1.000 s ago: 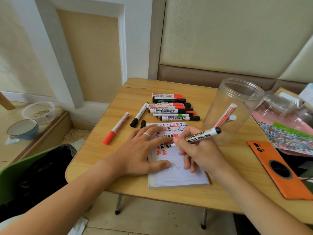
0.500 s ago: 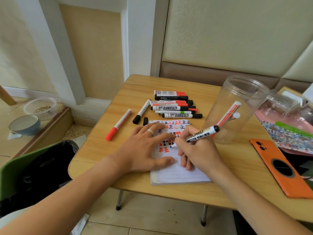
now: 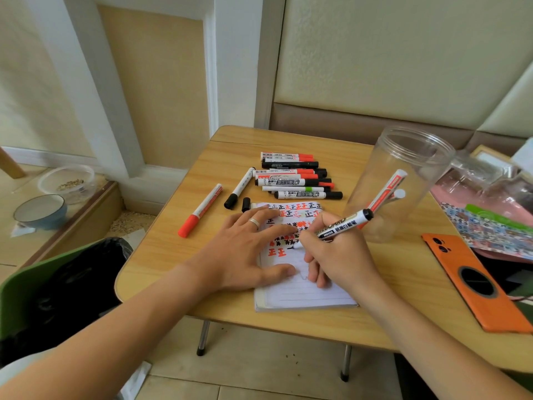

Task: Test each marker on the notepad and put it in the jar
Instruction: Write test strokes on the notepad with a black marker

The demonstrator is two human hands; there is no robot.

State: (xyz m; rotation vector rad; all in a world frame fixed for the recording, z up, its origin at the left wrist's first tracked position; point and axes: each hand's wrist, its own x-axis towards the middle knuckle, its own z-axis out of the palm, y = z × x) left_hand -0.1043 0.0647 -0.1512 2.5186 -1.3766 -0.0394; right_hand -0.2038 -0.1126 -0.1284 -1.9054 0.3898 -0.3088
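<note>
Fingers of the right hand (image 3: 337, 255) pinch a white marker with black end (image 3: 334, 228), tip on the lined paper notepad (image 3: 302, 290). Left hand (image 3: 245, 249) lies flat, fingers spread, on it. Clear plastic jar (image 3: 403, 180) stands just beside on the wooden desk (image 3: 173, 255).

Wooden table (image 3: 173, 255): notepad (image 3: 305, 295), markers (image 3: 294, 180), jar (image 3: 403, 180), phone (image 3: 476, 284).

Counter (image 3: 173, 255): you have pale wood-grain laminate, smooth, low sheen, on metal legs (image 3: 203, 337). Notepad (image 3: 302, 293): matt lined paper. Jar (image 3: 403, 157), right of the notepad: clear glossy plastic. Markers (image 3: 294, 183), behind the notepad: smooth plastic barrels, printed labels, glossy caps. Phone case (image 3: 473, 284), right of the jar: matt orange, smooth. Ring (image 3: 255, 222) on your left hand: polished metal. Bowl (image 3: 40, 210), far left of the notepad: glazed, glossy.
</note>
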